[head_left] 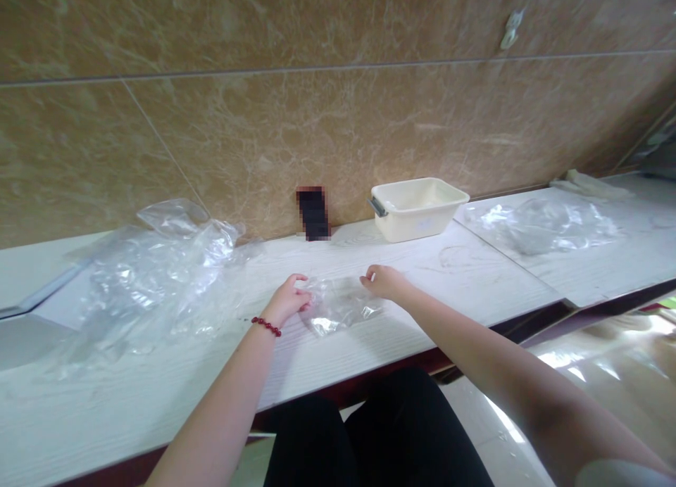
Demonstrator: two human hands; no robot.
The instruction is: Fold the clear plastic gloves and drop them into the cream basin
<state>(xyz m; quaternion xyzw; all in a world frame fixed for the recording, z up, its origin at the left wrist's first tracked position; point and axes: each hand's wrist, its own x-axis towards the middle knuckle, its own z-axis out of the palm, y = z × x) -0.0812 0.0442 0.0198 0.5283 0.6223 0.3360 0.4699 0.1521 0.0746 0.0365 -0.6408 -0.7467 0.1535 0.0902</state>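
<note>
Bag (338, 307): clear, thin and crumpled, it lies flat on the table between the two hands, in front of the tub and the dark object.

The wall (317, 135), brown and veined, runs across the back. Against it stands the table (306, 364), white with a wood grain and a seam on its right part. A pile (158, 283) of clear film spreads over the table's left side. The person's dark legs (311, 445) show below the front edge. More film (549, 223) lies to the right, past the tub (412, 226), which is cream with a grey handle.

The left hand (289, 298) is at the bag's left edge, one fingertip apart from the others; whether any pinch the bag, I cannot tell. The right hand (384, 281) is at its upper right, fingers curled towards the thumb; its hold is likewise unclear.

A pale cloth (594, 186) lies far right. The dark object (315, 214), blurred, stands by the wall. A red bracelet (267, 326) circles the left wrist.
</note>
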